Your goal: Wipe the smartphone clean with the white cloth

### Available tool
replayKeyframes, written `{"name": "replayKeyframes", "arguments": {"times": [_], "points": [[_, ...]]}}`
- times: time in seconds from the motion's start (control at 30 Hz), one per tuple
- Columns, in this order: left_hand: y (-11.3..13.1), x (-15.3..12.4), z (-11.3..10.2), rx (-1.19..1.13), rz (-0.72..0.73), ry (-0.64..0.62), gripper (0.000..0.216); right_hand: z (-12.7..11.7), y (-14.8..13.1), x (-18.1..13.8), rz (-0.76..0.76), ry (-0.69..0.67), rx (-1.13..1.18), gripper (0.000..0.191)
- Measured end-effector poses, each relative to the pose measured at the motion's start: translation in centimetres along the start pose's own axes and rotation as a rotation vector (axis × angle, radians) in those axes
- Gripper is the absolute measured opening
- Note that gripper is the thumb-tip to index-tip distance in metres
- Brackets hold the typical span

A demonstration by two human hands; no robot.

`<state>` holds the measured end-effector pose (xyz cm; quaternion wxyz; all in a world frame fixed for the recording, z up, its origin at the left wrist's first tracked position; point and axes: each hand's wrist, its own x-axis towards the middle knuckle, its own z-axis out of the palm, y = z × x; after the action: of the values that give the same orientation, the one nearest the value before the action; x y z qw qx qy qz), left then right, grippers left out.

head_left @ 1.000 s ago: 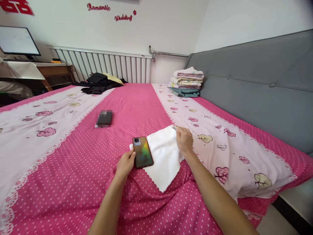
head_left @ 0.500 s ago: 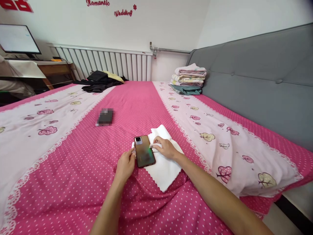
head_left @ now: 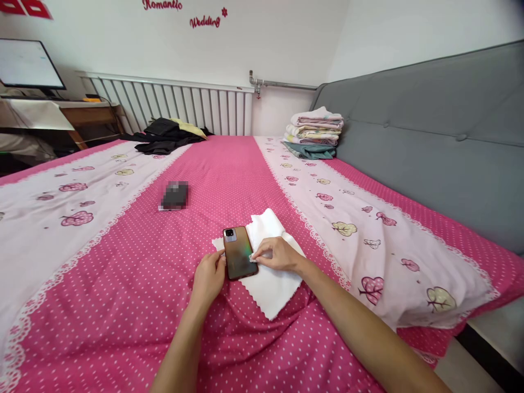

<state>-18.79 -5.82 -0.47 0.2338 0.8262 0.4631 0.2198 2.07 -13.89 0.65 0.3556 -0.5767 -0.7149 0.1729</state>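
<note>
A smartphone (head_left: 238, 256) with a shiny gold-green back lies back side up, its camera at the upper left. Under it is a white cloth (head_left: 272, 297) with zigzag edges, spread on the pink bedspread. At the phone's left edge, the fingers and thumb of my left hand (head_left: 209, 277) are closed, gripping the side. My right hand (head_left: 278, 254) pinches a small fold of white cloth against the phone's lower right edge. The undersides of both hands' fingertips are partly hidden.
A blurred dark object (head_left: 175, 195) lies farther up the bed. Black and yellow clothes (head_left: 166, 134) are heaped at the far edge, with folded linens (head_left: 315, 134) by the grey headboard (head_left: 434, 120). At far left a monitor (head_left: 28, 64) stands on a desk.
My right hand has slid down along the phone's right edge with the pinched cloth. The cloth's corner left of the phone shows more. My left hand has stayed nearly in place.
</note>
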Motion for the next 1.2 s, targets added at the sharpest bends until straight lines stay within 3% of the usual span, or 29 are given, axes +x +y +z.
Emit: {"name": "replayKeyframes", "arguments": {"times": [0.37, 0.63, 0.87, 1.03, 1.2], "points": [[0.2, -0.1, 0.0, 0.017, -0.017, 0.007, 0.040, 1.6, 0.4, 2.3, 0.145, 0.087, -0.157, 0.015], [0.1, -0.3, 0.0, 0.013, -0.007, 0.016, 0.040, 3.0, 1.9, 5.9, 0.255, 0.193, -0.285, 0.020], [0.1, -0.5, 0.2, 0.029, -0.023, 0.019, 0.039, 3.5, 3.3, 9.1, 0.263, 0.185, -0.298, 0.021], [-0.1, -0.2, 0.3, 0.011, -0.030, -0.004, 0.039, 3.8, 4.0, 8.5, 0.214, 0.227, -0.258, 0.021], [-0.3, -0.2, -0.1, -0.038, 0.007, -0.087, 0.046, 3.4, 2.9, 6.1, 0.157, 0.205, -0.157, 0.018]]}}
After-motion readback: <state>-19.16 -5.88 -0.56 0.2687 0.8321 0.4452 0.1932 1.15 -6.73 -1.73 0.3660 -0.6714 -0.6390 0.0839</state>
